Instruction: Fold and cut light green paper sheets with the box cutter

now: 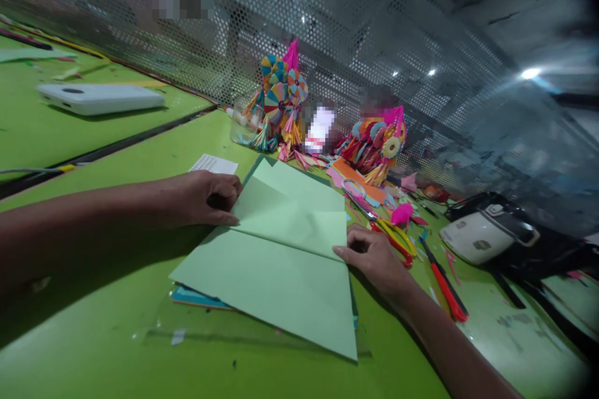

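Left hand: fingers curled, gripping the left edge of the light green paper near its crease; the left hand (pixel 210 199) has its thumb on top.
Right hand: the right hand (pixel 374 255) pinches the right edge near the same crease, thumb on top, other fingers bent.
Light green paper: the light green paper (pixel 290 286) lies creased across its middle between the hands, over blue sheets (pixel 201 298) on the green table (pixel 93 336).
Clear container: the clear container (pixel 238 130) stands beyond the left hand, beside the left paper ornament (pixel 278 96); colourful strips show in or through its wall, which of the two I cannot tell.
Black-and-white bag: the black-and-white bag (pixel 484 233) sits at the far right; its contents are hidden.
Tools: scissors (pixel 393 236) with red and yellow handles lie just beyond the right hand, a red-handled cutter (pixel 447 286) to their right.
Far edge: a lit phone (pixel 321 127) stands between the left ornament and the right paper ornament (pixel 379 140), near orange paper (pixel 358 180).
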The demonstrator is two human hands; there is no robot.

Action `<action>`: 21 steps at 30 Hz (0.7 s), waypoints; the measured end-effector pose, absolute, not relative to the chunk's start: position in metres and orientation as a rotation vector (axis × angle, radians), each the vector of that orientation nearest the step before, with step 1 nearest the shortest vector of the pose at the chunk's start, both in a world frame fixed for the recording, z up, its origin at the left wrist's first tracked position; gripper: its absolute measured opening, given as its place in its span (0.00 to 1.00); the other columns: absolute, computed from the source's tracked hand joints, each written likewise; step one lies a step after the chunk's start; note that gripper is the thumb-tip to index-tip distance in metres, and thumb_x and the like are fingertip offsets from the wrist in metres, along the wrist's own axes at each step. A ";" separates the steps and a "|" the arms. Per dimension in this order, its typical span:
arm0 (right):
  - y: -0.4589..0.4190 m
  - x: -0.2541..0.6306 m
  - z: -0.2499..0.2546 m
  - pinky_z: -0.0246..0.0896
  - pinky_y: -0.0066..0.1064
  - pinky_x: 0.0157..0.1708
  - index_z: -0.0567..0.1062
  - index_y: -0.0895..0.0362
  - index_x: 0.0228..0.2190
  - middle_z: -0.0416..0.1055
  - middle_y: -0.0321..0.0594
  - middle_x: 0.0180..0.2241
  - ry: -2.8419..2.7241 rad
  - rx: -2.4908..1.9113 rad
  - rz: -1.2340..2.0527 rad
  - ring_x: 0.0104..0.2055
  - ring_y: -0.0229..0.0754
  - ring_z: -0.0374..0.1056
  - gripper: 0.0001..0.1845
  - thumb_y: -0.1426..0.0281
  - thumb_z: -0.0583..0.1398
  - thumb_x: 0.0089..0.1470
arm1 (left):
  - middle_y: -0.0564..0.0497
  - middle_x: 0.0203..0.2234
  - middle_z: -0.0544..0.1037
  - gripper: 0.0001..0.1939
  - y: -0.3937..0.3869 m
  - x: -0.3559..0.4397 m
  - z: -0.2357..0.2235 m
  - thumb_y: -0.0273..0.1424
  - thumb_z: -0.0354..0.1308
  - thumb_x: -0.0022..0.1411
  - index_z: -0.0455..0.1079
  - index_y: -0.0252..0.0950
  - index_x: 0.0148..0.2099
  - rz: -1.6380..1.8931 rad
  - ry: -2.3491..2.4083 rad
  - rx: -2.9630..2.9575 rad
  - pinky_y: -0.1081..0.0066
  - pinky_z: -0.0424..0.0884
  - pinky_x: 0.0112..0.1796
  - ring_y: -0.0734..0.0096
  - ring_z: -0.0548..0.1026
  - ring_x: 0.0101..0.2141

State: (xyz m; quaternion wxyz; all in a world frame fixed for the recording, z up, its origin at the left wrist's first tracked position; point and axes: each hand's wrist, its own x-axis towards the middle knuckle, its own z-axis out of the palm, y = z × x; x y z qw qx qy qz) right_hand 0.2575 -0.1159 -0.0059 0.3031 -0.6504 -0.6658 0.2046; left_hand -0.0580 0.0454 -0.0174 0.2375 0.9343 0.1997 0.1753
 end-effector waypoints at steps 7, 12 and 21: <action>-0.117 0.260 -0.010 0.50 0.27 0.27 0.60 0.56 0.19 0.56 0.30 0.23 -1.772 -1.698 0.546 0.26 0.35 0.53 0.18 0.64 0.62 0.50 | 0.52 0.28 0.67 0.14 0.046 -0.058 -0.019 0.36 0.58 0.60 0.63 0.35 0.25 0.465 0.549 2.564 0.76 0.62 0.31 0.73 0.64 0.28; -0.117 0.261 -0.012 0.51 0.28 0.28 0.61 0.56 0.19 0.56 0.31 0.23 -1.787 -1.711 0.515 0.26 0.35 0.54 0.18 0.64 0.62 0.51 | 0.52 0.28 0.68 0.15 0.045 -0.057 -0.016 0.35 0.57 0.61 0.61 0.35 0.25 0.489 0.588 2.557 0.76 0.62 0.31 0.74 0.63 0.28; -0.121 0.262 -0.025 0.59 0.30 0.31 0.66 0.56 0.27 0.63 0.35 0.28 -1.831 -1.665 0.288 0.30 0.38 0.60 0.09 0.66 0.61 0.53 | 0.52 0.27 0.68 0.10 0.041 -0.056 -0.016 0.34 0.57 0.58 0.62 0.35 0.28 0.489 0.646 2.529 0.73 0.62 0.29 0.73 0.64 0.27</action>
